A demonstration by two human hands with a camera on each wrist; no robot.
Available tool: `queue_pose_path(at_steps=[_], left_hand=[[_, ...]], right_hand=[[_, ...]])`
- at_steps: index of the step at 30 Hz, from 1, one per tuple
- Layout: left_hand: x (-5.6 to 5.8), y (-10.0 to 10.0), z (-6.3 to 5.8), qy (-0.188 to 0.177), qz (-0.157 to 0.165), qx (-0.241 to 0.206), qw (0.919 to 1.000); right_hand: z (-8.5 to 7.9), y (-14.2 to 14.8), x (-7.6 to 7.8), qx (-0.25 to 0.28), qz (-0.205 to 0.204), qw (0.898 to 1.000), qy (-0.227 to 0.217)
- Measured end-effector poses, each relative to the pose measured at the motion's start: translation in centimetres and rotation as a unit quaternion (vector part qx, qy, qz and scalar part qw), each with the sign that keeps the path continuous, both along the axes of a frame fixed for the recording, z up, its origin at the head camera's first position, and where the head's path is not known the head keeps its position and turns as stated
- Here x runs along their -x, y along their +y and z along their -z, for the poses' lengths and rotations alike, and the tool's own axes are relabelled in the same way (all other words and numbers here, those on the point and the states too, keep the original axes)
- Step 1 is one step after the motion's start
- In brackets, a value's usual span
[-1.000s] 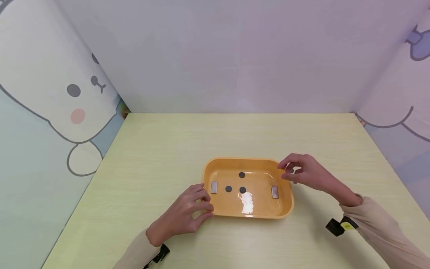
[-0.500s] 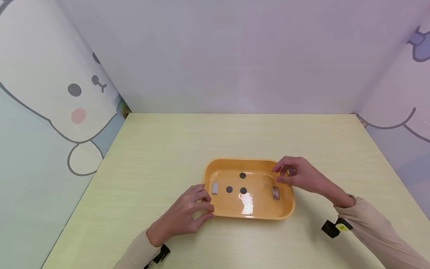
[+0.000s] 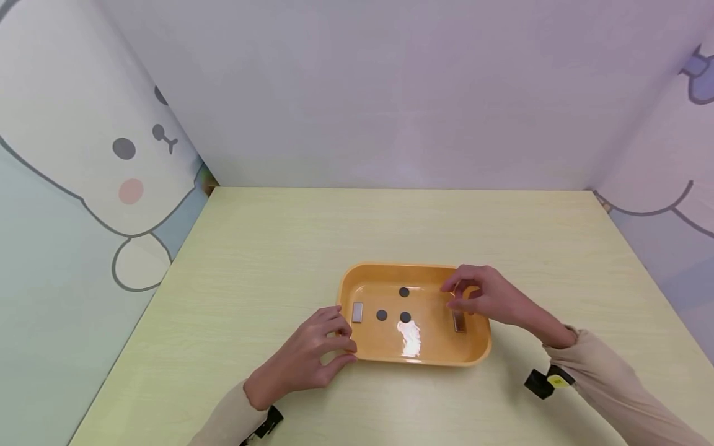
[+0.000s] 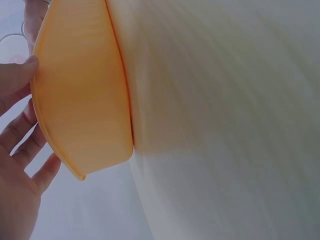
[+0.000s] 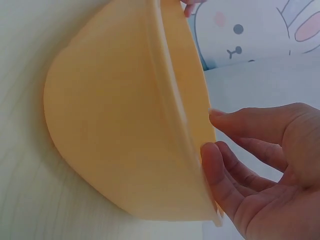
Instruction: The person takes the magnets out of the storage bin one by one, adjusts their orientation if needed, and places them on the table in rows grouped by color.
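Observation:
An orange, round-cornered basin (image 3: 424, 357) sits on the table. In it lie three dark round discs: one at the back (image 3: 404, 292), one at left (image 3: 382, 314) and one nearer the middle (image 3: 405, 317). A silvery rectangular piece (image 3: 357, 312) rests near the left end. A similar brownish, shiny piece (image 3: 459, 322) lies at the right end, partly covered by the right hand. My left hand (image 3: 320, 347) holds the basin's rim at its near left corner, thumb and fingers along the edge. Over the right end hovers my right hand (image 3: 482, 294), thumb and fingertips apart, nothing visible between them.
The pale wooden table (image 3: 279, 235) extends around the basin. A plain wall panel (image 3: 401, 93) stands along the back edge. Side walls with cartoon animals flank it, such as the left panel (image 3: 72, 155). Each wrist carries a black camera, including the right one (image 3: 539, 384).
My right hand has moved left and slightly down over the basin's right end, partly covering the brownish piece. The left hand keeps its hold on the rim; the discs stay put.

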State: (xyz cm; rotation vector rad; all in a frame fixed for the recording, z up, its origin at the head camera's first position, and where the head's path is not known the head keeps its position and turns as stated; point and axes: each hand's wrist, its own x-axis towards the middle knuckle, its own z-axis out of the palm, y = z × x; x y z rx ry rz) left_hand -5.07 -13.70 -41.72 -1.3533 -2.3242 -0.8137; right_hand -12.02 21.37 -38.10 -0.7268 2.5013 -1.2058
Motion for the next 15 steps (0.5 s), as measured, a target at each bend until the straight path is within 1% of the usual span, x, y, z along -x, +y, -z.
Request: queue_pose_path(at_steps=[9,15], left_hand=[[0.1,0.0,0.0,-0.001,0.001,-0.001,1.0000],[0.1,0.0,0.0,-0.001,0.002,-0.003,1.0000]], right_hand=[[0.3,-0.7,0.0,0.010,-0.008,1.000,-0.014],[0.6,-1.3,0.1,0.024,-0.022,0.999,-0.023]])
